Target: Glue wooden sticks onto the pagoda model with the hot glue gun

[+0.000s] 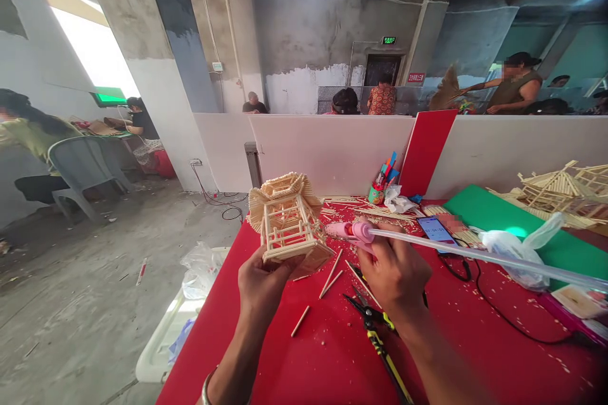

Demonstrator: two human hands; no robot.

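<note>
A small pavilion model (289,221) built of thin wooden sticks is held up over the red table, tilted, with its base toward me. My left hand (263,281) grips it by the base from below. In my right hand (396,269) is a pink glue gun (354,232), its nozzle at the right side of the model; whether it touches cannot be made out. A long translucent glue stick (475,253) runs out of the gun's back to the right. Beneath my hands lie black-and-yellow cutting pliers (380,335) and several loose sticks (300,321).
On the red table (266,367) stand a pen cup (377,193) and a phone (436,230) with a black cable. A plastic bag (515,253) rests by a green board (479,205); more stick models (555,193) are behind. A white bin (161,338) sits left. People work beyond the partition.
</note>
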